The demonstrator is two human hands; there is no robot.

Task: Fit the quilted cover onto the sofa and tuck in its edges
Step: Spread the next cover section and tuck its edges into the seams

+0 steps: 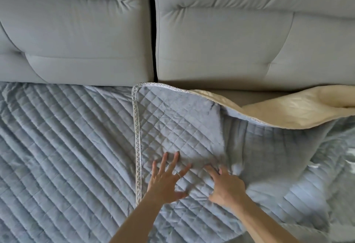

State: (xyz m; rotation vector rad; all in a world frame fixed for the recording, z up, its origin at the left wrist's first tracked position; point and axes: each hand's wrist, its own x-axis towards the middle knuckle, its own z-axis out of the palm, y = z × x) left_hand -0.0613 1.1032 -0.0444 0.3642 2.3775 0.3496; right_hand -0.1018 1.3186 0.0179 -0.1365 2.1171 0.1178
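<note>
Quilted cover under left hand, spread flat, right hand pressing alongside

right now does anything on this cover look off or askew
Yes. On the right seat the far edge of the quilted cover is flipped back, showing its cream underside and leaving a strip of bare sofa seat below the backrest. The fabric also bunches in wrinkles beside the right hand.
</note>
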